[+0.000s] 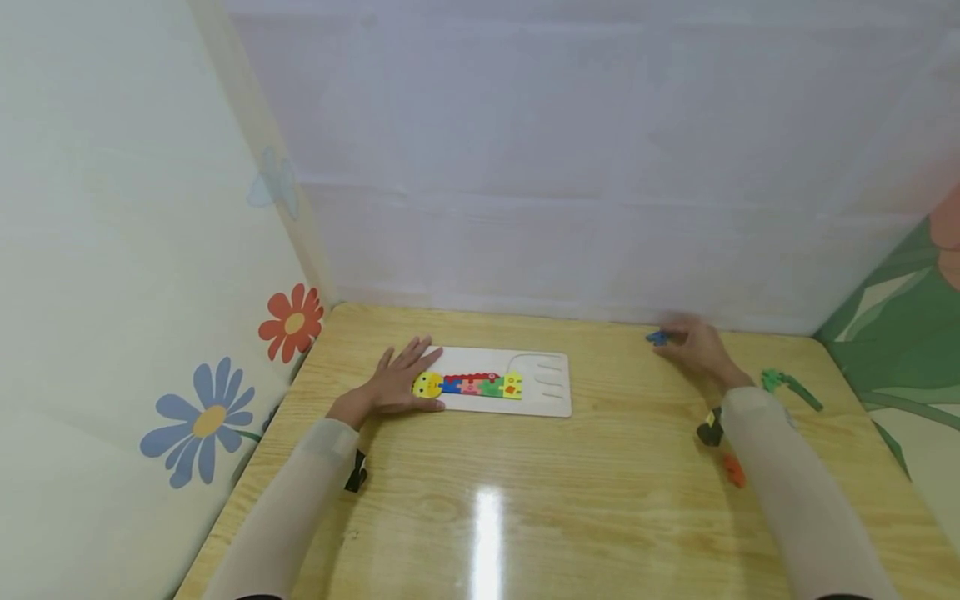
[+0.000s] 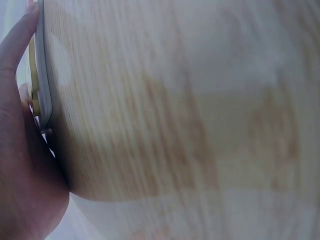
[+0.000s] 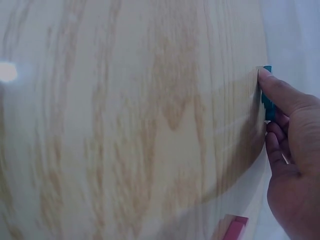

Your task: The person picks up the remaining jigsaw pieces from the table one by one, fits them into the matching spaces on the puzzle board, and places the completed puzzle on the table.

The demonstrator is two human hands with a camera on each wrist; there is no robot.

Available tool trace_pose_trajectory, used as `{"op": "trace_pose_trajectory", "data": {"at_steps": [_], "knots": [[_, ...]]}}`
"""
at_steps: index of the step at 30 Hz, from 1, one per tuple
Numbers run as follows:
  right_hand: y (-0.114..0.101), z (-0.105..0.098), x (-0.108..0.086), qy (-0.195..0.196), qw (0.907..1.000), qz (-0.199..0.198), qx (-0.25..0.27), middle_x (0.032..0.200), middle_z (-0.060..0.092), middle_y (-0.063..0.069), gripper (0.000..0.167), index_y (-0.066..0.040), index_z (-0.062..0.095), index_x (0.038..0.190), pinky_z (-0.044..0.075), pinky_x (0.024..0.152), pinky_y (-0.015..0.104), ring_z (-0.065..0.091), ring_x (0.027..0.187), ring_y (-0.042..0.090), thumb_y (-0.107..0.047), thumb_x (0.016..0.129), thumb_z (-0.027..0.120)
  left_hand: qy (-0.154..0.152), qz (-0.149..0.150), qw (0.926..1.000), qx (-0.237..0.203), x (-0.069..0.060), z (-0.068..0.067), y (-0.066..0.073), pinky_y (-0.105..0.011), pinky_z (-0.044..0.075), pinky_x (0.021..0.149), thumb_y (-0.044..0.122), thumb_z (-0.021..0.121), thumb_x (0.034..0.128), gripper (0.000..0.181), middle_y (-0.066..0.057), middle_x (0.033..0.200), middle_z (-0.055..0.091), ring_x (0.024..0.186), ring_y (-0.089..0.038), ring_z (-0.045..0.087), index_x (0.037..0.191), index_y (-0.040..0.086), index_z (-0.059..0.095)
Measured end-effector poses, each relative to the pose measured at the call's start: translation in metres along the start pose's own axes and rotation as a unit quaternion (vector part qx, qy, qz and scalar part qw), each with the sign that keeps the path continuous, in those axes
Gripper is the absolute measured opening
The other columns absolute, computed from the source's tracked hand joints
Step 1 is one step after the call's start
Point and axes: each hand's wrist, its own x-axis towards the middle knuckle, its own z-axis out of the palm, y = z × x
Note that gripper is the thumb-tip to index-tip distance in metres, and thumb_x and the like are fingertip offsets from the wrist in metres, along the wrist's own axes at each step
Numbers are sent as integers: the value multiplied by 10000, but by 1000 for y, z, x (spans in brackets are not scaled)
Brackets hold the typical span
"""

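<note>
Puzzle board (image 1: 468, 360), white, one: flat on the wooden table (image 1: 600, 483), left of centre and toward the back wall.

Left wall: one blue flower (image 1: 206, 421), one red flower (image 1: 292, 323) above and to its right, both printed with yellowish centres.

Left sleeve (image 1: 288, 492), pale: reaching up from the near edge; a black object (image 1: 357, 472) sits at the wrist.

Left hand (image 1: 397, 382): fingers spread, resting over the left end of the board, thumb along its near side.

Set into the board, in a row: yellow round piece (image 1: 428, 385) with a face, partly beneath the hand; blue segment (image 1: 452, 386); pink segment (image 1: 472, 388); green segment (image 1: 492, 389); yellow segment (image 1: 512, 387) with an orange mark. A red scalloped strip (image 1: 471, 378) runs along their upper side. Grooves at the board's right end, unfilled.

Blue piece (image 1: 657, 338), small: well apart from the board, near the table's back edge, pinched between thumb and fingers of the right hand (image 1: 697, 346).

Black object, second (image 1: 710, 427): at the right wrist.

Orange piece (image 1: 734, 471): on the table, just beside the right sleeve (image 1: 795, 492).

Green piece (image 1: 771, 380) and dark green strip (image 1: 802, 393): together at far right.

Right wall: printed green leaves (image 1: 907, 350).
</note>
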Motion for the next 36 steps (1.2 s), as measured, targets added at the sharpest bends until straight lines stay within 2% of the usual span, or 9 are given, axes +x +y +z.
{"op": "trace_pose_trajectory", "data": {"at_steps": [16, 31, 36], "knots": [[-4, 0, -2, -80, 9998, 183, 46, 1456, 546, 348, 449, 129, 667, 1290, 315, 1194, 682, 446, 1388, 545, -110, 936, 806, -7, -3, 10000, 15, 0, 0, -1, -663, -133, 1260, 752, 658, 878, 1132, -97, 1795, -39, 1647, -326, -104, 1719, 190, 151], [-4, 2, -4, 88, 9998, 126, 140, 1421, 564, 371, 421, 140, 681, 1254, 322, 1179, 699, 467, 1354, 569, -85, 920, 806, -16, -5, 10000, 48, 0, -1, 1, -659, -136, 1261, 749, 661, 876, 1134, -96, 1795, -36, 1647, -324, -106, 1720, 192, 147], [-6, 2, -5, 30, 9999, 92, 126, 1436, 554, 370, 433, 144, 672, 1263, 318, 1186, 694, 463, 1364, 567, -70, 912, 807, -10, -2, 10000, 32, -1, -2, 3, -664, -129, 1260, 744, 660, 877, 1127, -103, 1795, -26, 1647, -335, -97, 1718, 188, 157]]}}
